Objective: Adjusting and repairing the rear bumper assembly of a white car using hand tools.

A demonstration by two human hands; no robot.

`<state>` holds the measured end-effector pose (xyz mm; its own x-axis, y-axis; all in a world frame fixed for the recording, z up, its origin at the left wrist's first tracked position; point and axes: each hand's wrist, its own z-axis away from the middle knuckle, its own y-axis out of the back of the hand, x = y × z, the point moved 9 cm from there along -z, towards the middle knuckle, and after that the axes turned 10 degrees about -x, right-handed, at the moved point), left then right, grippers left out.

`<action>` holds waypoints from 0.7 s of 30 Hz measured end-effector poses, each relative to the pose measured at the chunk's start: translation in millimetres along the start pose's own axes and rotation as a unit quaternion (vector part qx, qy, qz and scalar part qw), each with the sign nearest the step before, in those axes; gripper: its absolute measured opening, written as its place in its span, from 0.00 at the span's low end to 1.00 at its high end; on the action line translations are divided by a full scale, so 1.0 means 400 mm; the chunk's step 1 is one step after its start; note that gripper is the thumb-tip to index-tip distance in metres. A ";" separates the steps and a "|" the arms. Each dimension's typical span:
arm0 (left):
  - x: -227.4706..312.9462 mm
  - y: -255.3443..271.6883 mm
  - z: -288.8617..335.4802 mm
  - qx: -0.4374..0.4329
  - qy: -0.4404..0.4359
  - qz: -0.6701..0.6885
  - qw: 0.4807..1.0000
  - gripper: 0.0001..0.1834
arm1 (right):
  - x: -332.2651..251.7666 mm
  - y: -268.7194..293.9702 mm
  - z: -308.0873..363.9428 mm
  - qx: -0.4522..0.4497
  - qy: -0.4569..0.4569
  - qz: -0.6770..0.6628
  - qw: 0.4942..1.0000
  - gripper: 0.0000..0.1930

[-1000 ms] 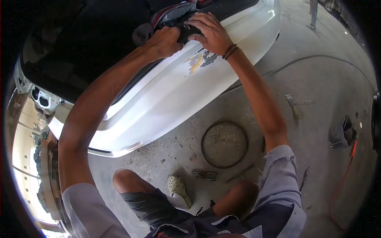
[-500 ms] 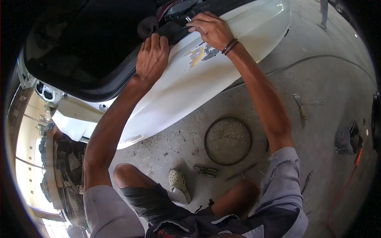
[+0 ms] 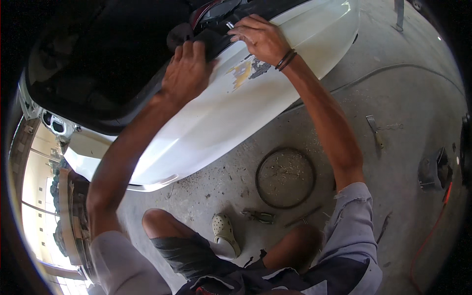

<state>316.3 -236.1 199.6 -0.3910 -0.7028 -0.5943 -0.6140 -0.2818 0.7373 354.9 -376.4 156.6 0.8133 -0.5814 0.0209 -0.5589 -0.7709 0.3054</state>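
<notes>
In front of me lies a white car bumper (image 3: 275, 93), with a patch of chipped paint showing yellow and grey near its upper edge. My right hand (image 3: 260, 38) is at that edge, its fingers closed around a small shiny metal cylinder (image 3: 230, 25). The cylinder's lower part is hidden by the fingers. My left hand (image 3: 186, 71) is bent over the black trim (image 3: 212, 43) to the left, fingers curled down. Whatever those fingers grip is out of sight. A dark rounded piece (image 3: 180, 35) sits just beyond them.
The dark car opening (image 3: 98, 54) fills the upper left. On the concrete floor lie a black hoop (image 3: 257, 181), pliers (image 3: 259, 217), a scraper (image 3: 375, 132) and a dark rod (image 3: 302, 216). A grey container (image 3: 428, 172) and red cord (image 3: 424, 241) are at the right.
My left hand has shifted slightly left, its elbow swinging outward. The right hand keeps the metal cylinder at nearly the same spot.
</notes>
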 end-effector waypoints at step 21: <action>0.015 -0.022 -0.114 -0.171 -0.070 0.101 0.978 0.17 | -0.006 0.016 0.019 0.027 0.009 0.020 0.999 0.15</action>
<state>350.8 -267.7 204.1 -0.5851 -0.6770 -0.4464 -0.2595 -0.3652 0.8940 348.1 -382.0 151.4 0.7926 -0.6078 0.0485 -0.5985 -0.7604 0.2522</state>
